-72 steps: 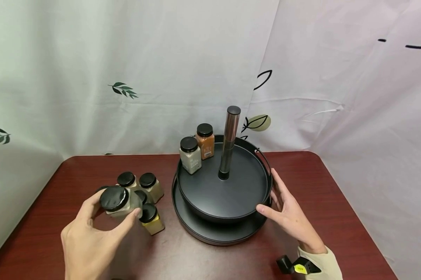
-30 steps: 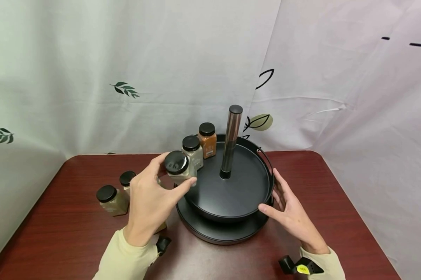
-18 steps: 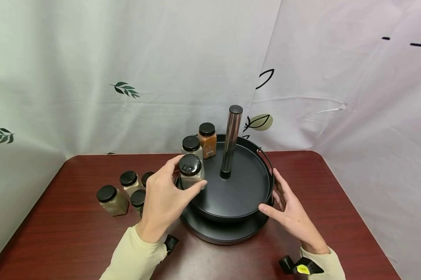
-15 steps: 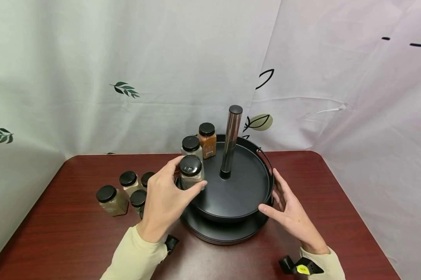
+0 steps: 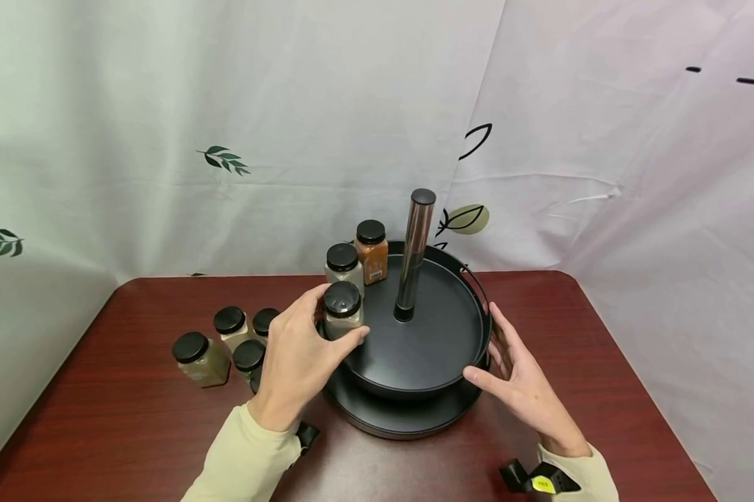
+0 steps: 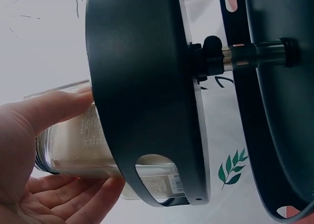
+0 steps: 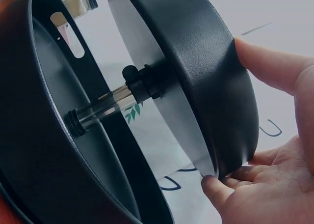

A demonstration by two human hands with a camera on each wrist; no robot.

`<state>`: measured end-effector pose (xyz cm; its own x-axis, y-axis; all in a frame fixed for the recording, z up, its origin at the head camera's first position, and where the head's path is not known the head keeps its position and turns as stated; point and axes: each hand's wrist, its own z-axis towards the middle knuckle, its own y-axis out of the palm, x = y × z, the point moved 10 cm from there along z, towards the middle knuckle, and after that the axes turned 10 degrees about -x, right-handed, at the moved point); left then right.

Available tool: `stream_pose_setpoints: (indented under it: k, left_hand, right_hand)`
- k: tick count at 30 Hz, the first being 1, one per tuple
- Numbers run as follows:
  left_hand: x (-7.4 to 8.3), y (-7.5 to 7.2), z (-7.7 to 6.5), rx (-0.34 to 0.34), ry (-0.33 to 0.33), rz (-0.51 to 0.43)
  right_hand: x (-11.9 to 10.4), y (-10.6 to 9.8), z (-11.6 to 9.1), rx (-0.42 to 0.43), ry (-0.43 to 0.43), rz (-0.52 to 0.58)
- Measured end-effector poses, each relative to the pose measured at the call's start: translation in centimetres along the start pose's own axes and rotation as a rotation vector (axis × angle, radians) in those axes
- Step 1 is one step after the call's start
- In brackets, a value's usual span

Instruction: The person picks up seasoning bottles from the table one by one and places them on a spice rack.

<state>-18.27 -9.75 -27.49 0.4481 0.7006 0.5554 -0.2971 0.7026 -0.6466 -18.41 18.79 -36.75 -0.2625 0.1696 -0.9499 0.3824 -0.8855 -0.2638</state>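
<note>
My left hand [image 5: 304,355] holds a square glass spice jar [image 5: 343,322] of pale powder with a black lid. The jar is upright at the left side of the upper tray of a black two-tier tray rack [image 5: 414,355]. In the left wrist view, the tray wall hides the base of the jar [image 6: 73,140]. Beside it on the upper tray stand another pale spice jar [image 5: 344,268] and an orange spice jar [image 5: 371,254]. My right hand [image 5: 518,380] grips the upper tray's right edge, thumb at the front and fingers along the outer wall [image 7: 221,86].
Several more black-lidded spice jars [image 5: 203,361] stand on the red-brown table [image 5: 120,411] at left, partly hidden behind my left hand. A tall metal post [image 5: 412,258] rises from the middle of the upper tray. The lower tray [image 5: 408,424] juts out in front, and a white curtain [image 5: 289,104] hangs behind.
My left hand has carried the pale spice jar rightward from the table group to the upper tray, then slightly downward in the last half second. My right hand has stayed at the tray edge.
</note>
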Motion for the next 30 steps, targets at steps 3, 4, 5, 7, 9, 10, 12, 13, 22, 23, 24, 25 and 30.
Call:
stream_pose_setpoints:
  k: [3,4,5,7,9,10,12,13,22,23,24,25,30]
  left_hand:
    - [-0.3,0.2,-0.1,-0.007,-0.016,0.009]
    - [-0.3,0.2,-0.1,-0.007,-0.020,0.011]
    - [-0.4,0.2,-0.1,-0.007,-0.022,0.015]
    - [-0.5,0.2,-0.1,-0.005,-0.023,0.024]
    - [-0.6,0.2,-0.1,-0.004,-0.025,0.030]
    - [-0.6,0.2,-0.2,-0.002,-0.026,0.034]
    - [-0.8,0.3,-0.2,-0.003,-0.028,0.037]
    - [-0.8,0.3,-0.2,-0.004,-0.029,0.036]
    - [-1.2,0.5,-0.2,-0.011,-0.033,0.023]
    - [-1.2,0.6,-0.2,-0.015,-0.035,0.024]
    - [-1.2,0.6,-0.2,-0.021,-0.037,0.026]
    - [-1.2,0.7,-0.2,-0.027,-0.040,0.028]
    - [-1.4,0.9,-0.4,-0.067,-0.058,0.032]
  right_hand:
    - [0.0,0.1,0.0,0.000,-0.007,0.004]
    - [0.0,0.1,0.0,0.000,-0.010,0.003]
    - [-0.1,0.1,0.0,0.000,-0.011,0.002]
    - [-0.1,0.1,0.0,0.001,-0.011,0.001]
    - [-0.1,0.1,0.0,0.001,-0.007,-0.001]
    - [0.0,0.0,0.0,0.001,-0.003,-0.001]
    - [0.0,0.0,0.0,0.002,0.003,-0.002]
    - [0.0,0.0,0.0,0.002,0.004,-0.003]
    - [-0.1,0.0,0.0,0.000,0.009,-0.005]
    - [-0.1,0.0,0.0,-0.001,0.010,-0.005]
    - [-0.1,0.0,0.0,-0.002,0.010,-0.006]
    - [-0.1,0.0,0.0,-0.003,0.010,-0.007]
    - [-0.1,0.0,-0.1,-0.005,0.003,-0.020]
